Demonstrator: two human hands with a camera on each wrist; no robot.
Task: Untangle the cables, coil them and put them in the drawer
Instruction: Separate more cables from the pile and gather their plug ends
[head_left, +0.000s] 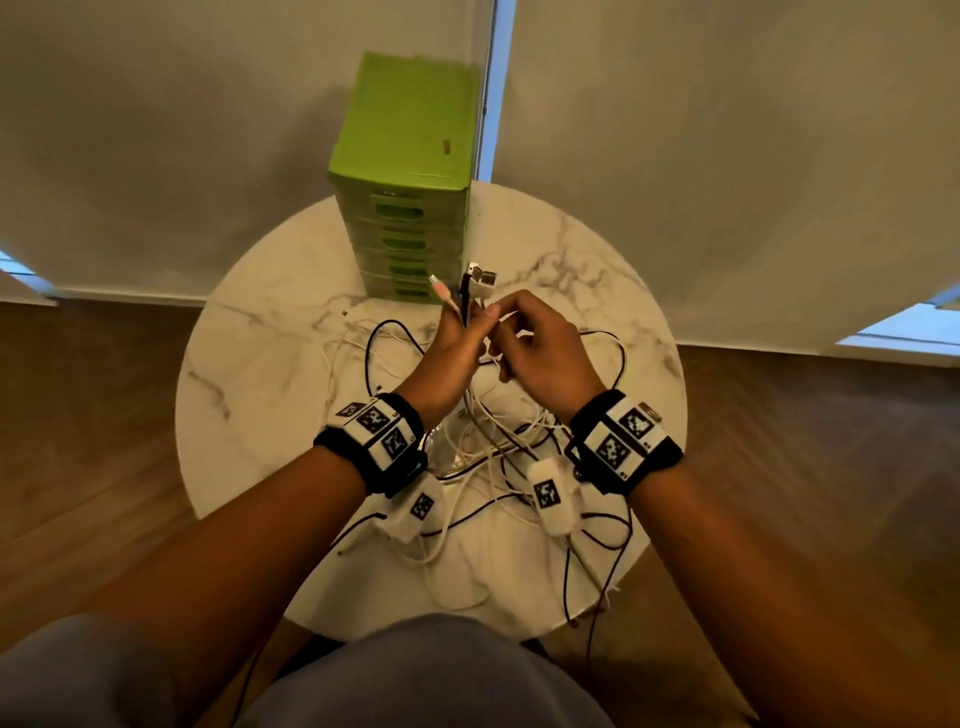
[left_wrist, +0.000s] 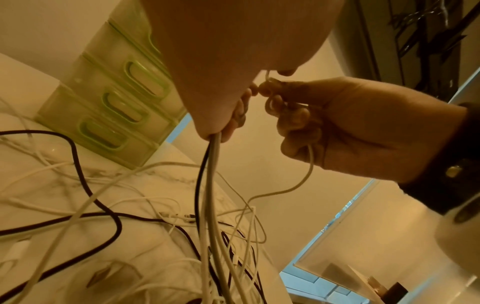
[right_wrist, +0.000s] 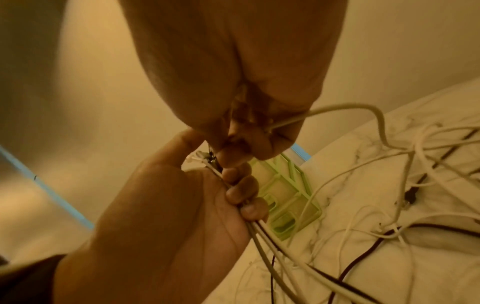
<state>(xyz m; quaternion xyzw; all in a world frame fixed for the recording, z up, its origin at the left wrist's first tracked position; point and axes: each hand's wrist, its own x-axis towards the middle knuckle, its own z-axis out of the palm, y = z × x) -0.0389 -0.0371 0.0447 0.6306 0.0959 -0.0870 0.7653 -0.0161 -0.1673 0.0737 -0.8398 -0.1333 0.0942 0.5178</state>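
The round white marble table (head_left: 270, 364) has a big messy pile of thin white and black cables (head_left: 483, 457) on it. The pile spreads from the middle of the table down toward 6 o'clock, and some loops lie out at 9 o'clock and 3 o'clock. A few black cables hang over the near edge.

The left hand (head_left: 452, 353) is lifted above the middle of the table. Its fingers (right_wrist: 242, 185) are curled tight around a bunch of cables (left_wrist: 211, 185), some white and one black. The bunch drops from the bottom of the fist down into the pile. The cable ends with small plugs (head_left: 475, 278) stick up out of the top of the fist, pointing to 12 o'clock.

The tall green plastic drawer box (head_left: 405, 176) stands at 12 o'clock on the table, just behind the plugs. All its drawers look closed, and each has a long oval handle hole (left_wrist: 141, 79).

The right hand (head_left: 540, 353) is right next to the left hand, on its 3 o'clock side, and their fingertips touch. Its fingers (left_wrist: 298, 121) are curled and pinch one thin white cable (left_wrist: 309, 164). That cable comes out under the hand, bends, and falls into the pile.

Both wrists wear black bands with black and white square tags (head_left: 621, 436).
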